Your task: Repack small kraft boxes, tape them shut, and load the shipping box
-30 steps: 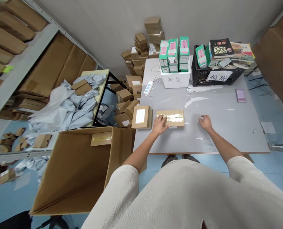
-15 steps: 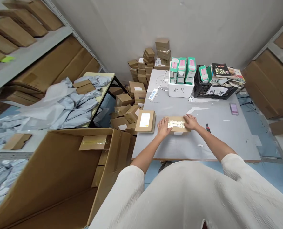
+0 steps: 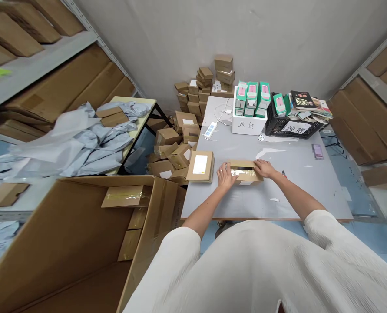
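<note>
A small brown cardboard box (image 3: 245,177) with shiny clear tape and a white label lies on the grey table between my two hands. My left hand (image 3: 226,176) grips its left end, thumb on the taped face. At the opposite end my right hand (image 3: 263,168) has its fingers over the upper right corner. A dark gap shows along the top, between the back flap and the tape. The cutter (image 3: 284,174), red and black, lies just right of my right forearm, which partly hides it. Left of my left hand rests another flat box (image 3: 200,166) with a white label.
Behind stand a white bin (image 3: 248,125) of green boxes and a black crate (image 3: 291,126) of books. A power strip (image 3: 210,130) and a phone (image 3: 317,151) lie on the table (image 3: 297,200). A large open carton (image 3: 66,243) is at left, beside piled boxes (image 3: 167,136).
A dark gap now shows along the top of the box between my hands, where tape and cardboard showed before. Both hands stay on its ends. The view has shifted slightly.
</note>
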`<state>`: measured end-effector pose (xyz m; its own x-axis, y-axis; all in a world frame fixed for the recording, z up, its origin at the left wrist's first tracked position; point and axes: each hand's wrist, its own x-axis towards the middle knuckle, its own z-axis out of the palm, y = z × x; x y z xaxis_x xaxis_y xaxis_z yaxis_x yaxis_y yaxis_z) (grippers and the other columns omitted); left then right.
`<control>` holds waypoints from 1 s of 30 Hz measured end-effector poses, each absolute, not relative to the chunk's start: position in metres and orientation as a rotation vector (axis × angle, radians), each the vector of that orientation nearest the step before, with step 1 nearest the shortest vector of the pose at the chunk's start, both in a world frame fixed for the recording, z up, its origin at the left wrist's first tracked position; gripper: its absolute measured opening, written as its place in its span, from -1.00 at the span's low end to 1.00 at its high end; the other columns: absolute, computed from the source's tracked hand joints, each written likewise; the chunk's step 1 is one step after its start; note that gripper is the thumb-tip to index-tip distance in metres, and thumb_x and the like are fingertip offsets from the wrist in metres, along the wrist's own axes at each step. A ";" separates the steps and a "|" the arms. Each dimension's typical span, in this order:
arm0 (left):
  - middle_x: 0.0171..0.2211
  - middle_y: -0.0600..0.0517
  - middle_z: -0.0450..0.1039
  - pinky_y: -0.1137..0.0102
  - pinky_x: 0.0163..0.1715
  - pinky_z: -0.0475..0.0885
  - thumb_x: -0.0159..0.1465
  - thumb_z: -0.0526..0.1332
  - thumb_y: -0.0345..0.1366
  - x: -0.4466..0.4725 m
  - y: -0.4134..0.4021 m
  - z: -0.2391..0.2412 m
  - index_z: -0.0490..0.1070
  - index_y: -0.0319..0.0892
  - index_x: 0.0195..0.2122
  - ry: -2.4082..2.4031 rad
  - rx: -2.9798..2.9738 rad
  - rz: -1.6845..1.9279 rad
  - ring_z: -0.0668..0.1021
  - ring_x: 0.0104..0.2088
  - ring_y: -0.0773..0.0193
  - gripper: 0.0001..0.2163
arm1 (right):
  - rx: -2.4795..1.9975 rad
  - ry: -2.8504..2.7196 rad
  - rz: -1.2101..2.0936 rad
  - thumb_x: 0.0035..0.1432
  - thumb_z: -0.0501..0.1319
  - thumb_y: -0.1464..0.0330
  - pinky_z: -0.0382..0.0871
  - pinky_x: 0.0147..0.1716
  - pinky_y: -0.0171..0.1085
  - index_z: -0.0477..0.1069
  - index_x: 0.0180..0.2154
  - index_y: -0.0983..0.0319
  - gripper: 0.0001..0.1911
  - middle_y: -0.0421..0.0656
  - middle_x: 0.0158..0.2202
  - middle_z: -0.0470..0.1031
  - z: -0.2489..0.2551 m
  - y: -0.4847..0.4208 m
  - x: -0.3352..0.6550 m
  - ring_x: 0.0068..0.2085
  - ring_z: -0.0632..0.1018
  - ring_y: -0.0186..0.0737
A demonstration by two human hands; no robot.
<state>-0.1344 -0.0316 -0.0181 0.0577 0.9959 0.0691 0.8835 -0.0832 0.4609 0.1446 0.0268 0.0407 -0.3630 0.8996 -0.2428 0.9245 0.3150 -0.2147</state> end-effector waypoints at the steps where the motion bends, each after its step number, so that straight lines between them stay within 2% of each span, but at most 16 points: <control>1: 0.49 -0.38 0.18 -0.07 0.45 0.12 0.40 0.38 -0.07 -0.135 -0.032 -0.018 0.15 -0.17 0.51 1.903 2.050 0.543 0.27 0.48 -0.27 -0.25 | 1.746 2.482 -0.506 0.57 -0.09 0.18 0.28 0.30 0.06 0.46 0.33 0.18 -0.46 0.08 0.34 0.51 0.043 0.030 0.144 0.34 0.45 0.14; 5: 0.37 -0.30 0.33 -0.03 0.40 0.19 0.43 0.35 -0.14 -0.136 -0.031 -0.017 0.35 -0.12 0.35 1.802 2.101 0.501 0.34 0.41 -0.20 -0.49 | 1.964 2.423 -0.430 0.58 -0.11 0.19 0.33 0.18 0.02 0.58 0.08 0.20 -0.49 0.10 0.14 0.61 0.050 0.046 0.136 0.17 0.51 0.15; 9: 0.28 -0.20 0.42 -0.01 0.38 0.20 0.46 0.30 -0.21 -0.137 -0.028 -0.016 0.46 -0.04 0.24 1.671 2.166 0.435 0.36 0.38 -0.11 -0.65 | 2.295 2.358 -0.182 0.54 0.05 0.18 0.33 0.12 0.02 0.47 0.13 0.23 -0.62 0.17 0.15 0.51 0.051 0.062 0.126 0.15 0.45 0.21; 12: 0.26 -0.18 0.42 0.00 0.38 0.19 0.46 0.30 -0.21 -0.138 -0.028 -0.016 0.50 -0.03 0.19 1.645 2.172 0.407 0.35 0.38 -0.08 -0.71 | 2.403 2.310 -0.056 0.48 0.12 0.25 0.32 0.11 0.04 0.46 0.10 0.25 -0.69 0.20 0.16 0.46 0.046 0.069 0.123 0.15 0.41 0.23; 14: 0.27 -0.17 0.42 0.00 0.39 0.18 0.46 0.30 -0.21 -0.140 -0.028 -0.015 0.50 -0.03 0.20 1.642 2.164 0.392 0.35 0.38 -0.07 -0.70 | 2.312 2.316 -0.160 0.45 0.11 0.34 0.34 0.11 0.01 0.49 0.08 0.24 -0.71 0.17 0.12 0.49 0.039 0.070 0.124 0.12 0.44 0.19; 17: 0.29 -0.16 0.41 0.00 0.40 0.17 0.46 0.30 -0.21 -0.142 -0.027 -0.013 0.49 -0.02 0.21 1.634 2.158 0.365 0.34 0.39 -0.06 -0.69 | 2.145 2.323 -0.396 0.40 0.09 0.42 0.38 0.11 -0.04 0.56 0.12 0.22 -0.62 0.12 0.11 0.55 0.029 0.069 0.130 0.10 0.50 0.14; 23: 0.29 -0.16 0.40 -0.02 0.40 0.16 0.44 0.31 -0.20 -0.144 -0.020 -0.006 0.48 -0.01 0.20 1.620 2.133 0.323 0.32 0.40 -0.09 -0.69 | 2.013 2.358 -0.601 0.42 0.03 0.38 0.40 0.23 -0.10 0.60 0.22 0.21 -0.50 0.03 0.24 0.60 0.027 0.067 0.149 0.22 0.55 0.08; 27: 0.24 -0.15 0.47 -0.01 0.39 0.16 0.44 0.31 -0.19 -0.144 -0.021 0.002 0.47 -0.02 0.16 1.635 2.122 0.374 0.37 0.35 -0.09 -0.71 | 1.862 2.421 -0.603 0.37 0.12 0.33 0.41 0.22 -0.08 0.61 0.21 0.12 -0.52 -0.06 0.16 0.67 0.034 0.066 0.157 0.17 0.59 0.09; 30: 0.09 -0.11 0.56 0.04 0.37 0.16 0.55 0.15 -0.18 -0.143 -0.026 0.009 0.51 -0.05 0.03 1.658 2.139 0.490 0.45 0.25 -0.01 -0.82 | 1.807 2.447 -0.614 0.35 0.15 0.29 0.42 0.19 -0.09 0.62 0.16 0.12 -0.56 -0.07 0.08 0.69 0.036 0.067 0.158 0.11 0.60 0.08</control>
<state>-0.1432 -0.0257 0.0086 0.2398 0.9701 0.0367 0.8343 -0.2253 0.5032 0.1577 0.0667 0.0364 -0.3211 0.9104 -0.2608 0.9257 0.2436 -0.2895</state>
